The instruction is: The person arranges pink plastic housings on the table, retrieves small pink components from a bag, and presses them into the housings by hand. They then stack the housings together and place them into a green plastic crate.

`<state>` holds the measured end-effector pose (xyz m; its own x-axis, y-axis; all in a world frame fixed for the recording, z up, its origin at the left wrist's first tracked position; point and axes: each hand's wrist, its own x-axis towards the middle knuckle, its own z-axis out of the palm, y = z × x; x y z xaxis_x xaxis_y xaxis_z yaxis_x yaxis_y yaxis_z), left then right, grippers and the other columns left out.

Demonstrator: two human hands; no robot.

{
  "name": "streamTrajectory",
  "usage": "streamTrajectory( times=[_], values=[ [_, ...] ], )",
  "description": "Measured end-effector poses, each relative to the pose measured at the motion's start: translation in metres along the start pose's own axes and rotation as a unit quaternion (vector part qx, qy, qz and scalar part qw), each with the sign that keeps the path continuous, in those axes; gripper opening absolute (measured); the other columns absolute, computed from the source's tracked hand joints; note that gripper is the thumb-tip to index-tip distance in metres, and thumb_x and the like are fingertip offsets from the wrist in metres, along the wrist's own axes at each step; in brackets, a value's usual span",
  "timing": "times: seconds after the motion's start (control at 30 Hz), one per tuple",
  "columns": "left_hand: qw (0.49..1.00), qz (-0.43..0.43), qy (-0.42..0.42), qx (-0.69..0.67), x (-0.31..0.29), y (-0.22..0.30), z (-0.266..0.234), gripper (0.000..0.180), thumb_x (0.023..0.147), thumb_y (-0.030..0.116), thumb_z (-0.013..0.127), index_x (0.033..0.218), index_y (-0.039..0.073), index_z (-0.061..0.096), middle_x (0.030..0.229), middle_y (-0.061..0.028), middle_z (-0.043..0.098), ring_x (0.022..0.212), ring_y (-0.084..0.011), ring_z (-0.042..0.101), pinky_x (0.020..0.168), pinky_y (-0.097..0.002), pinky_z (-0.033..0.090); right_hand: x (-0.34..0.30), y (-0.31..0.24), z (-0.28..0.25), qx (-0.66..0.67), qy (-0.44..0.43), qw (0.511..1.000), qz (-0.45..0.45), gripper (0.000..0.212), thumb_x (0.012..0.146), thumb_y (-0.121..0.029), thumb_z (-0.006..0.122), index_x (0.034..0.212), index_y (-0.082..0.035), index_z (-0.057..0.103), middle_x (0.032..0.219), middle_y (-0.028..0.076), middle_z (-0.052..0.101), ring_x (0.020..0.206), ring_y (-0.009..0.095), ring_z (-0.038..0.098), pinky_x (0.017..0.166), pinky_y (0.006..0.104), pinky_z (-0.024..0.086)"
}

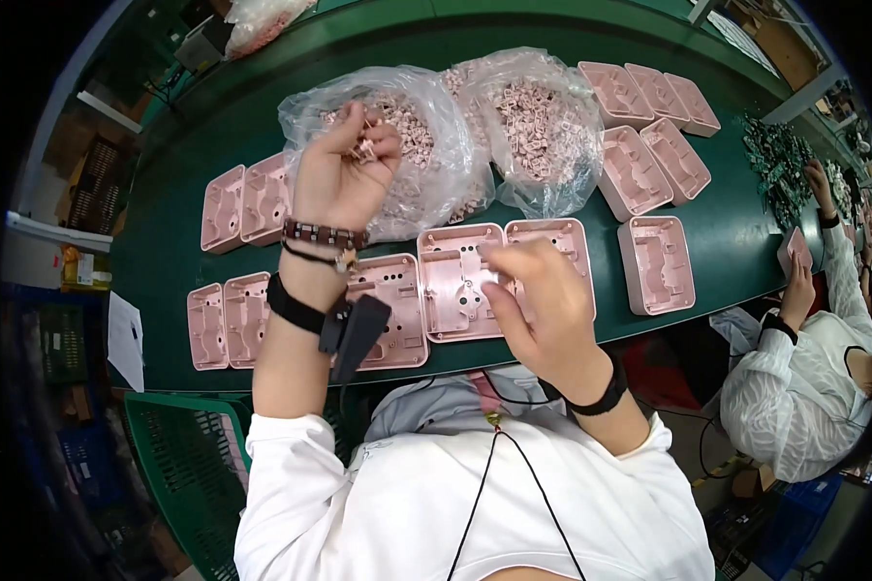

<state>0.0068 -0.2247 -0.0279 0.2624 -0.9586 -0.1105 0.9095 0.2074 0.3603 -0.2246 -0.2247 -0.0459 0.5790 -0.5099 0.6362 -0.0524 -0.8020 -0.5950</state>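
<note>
Right hand half open over pink housings, left hand curled around small pink pieces

Nearest me are a white shirt with a black cord hanging down its front and, off to the left, a green basket. Black bands circle both wrists, the left carrying a black device.

My right hand hovers, blurred, in front of two housings in the near row. Its thumb stands apart from the forefinger; I cannot tell whether anything small sits behind the bent fingers. The open housings line the front of the green table, with my left forearm crossing that row.

Farther in, my left hand is turned palm up over the left clear bag, fingers mostly closed on a few of the pieces. More of them fill that bag and the right clear bag just beside it.

Two more housings lie left of the bags; others are grouped to their right, toward the far edge. Well off to the right, a co-worker holds a pink part, the other hand near a heap of dark pieces.
</note>
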Motion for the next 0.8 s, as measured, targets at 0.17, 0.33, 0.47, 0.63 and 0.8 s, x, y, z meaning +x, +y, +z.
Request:
streamTrajectory(
  times=[0.17,0.33,0.47,0.63,0.8],
  values=[
    [0.987,-0.106,-0.058,-0.104,-0.083,-0.045,0.0,0.014,0.092,0.018,0.044,0.093,0.005,0.05,0.077,-0.0021,0.044,0.063,-0.0111,0.041,0.052,-0.0219,0.035,0.029,-0.01,0.03,-0.002,-0.002,0.999,-0.044,0.059,0.077,-0.016,0.065,0.126,0.0,0.038,0.108,0.019,0.048,0.093,0.031,0.052,0.081,0.0356,0.043],
    [0.989,-0.077,0.064,-0.112,-0.104,-0.055,-0.018,0.017,0.09,0.019,0.041,0.096,0.006,0.05,0.076,-0.0004,0.043,0.056,-0.0101,0.037,0.048,-0.0216,0.033,0.012,-0.022,0.067,0.105,-0.087,0.988,0.074,0.065,0.078,-0.021,0.064,0.13,0.002,0.031,0.118,0.022,0.042,0.108,0.037,0.045,0.09,0.0356,0.039],
    [0.969,0.044,0.239,0.048,-0.096,-0.063,-0.009,0.016,0.089,0.018,0.041,0.096,0.007,0.049,0.073,-0.0003,0.042,0.053,-0.0095,0.036,0.048,-0.0212,0.033,0.006,-0.023,0.081,0.025,-0.038,0.997,0.061,0.063,0.079,-0.022,0.063,0.127,0.004,0.032,0.119,0.022,0.042,0.109,0.038,0.045,0.09,0.038,0.04],
    [0.987,0.018,-0.047,-0.153,-0.094,-0.055,-0.029,0.014,0.088,0.018,0.041,0.093,0.007,0.049,0.073,-0.0012,0.044,0.053,-0.0088,0.037,0.048,-0.0212,0.033,0.003,-0.025,0.073,0.125,-0.024,0.986,0.112,0.053,0.08,-0.021,0.062,0.12,0.004,0.037,0.108,0.021,0.044,0.101,0.036,0.049,0.084,0.0385,0.044],
    [0.999,0.013,-0.042,-0.014,-0.097,-0.056,-0.027,0.011,0.088,0.015,0.041,0.093,0.008,0.047,0.076,-0.0018,0.045,0.052,-0.0081,0.036,0.046,-0.02,0.031,0.007,-0.029,0.065,0.332,-0.056,0.882,0.33,0.04,0.084,-0.008,0.058,0.118,0.003,0.041,0.1,0.013,0.046,0.096,0.023,0.051,0.086,0.0359,0.043]
  ],
)
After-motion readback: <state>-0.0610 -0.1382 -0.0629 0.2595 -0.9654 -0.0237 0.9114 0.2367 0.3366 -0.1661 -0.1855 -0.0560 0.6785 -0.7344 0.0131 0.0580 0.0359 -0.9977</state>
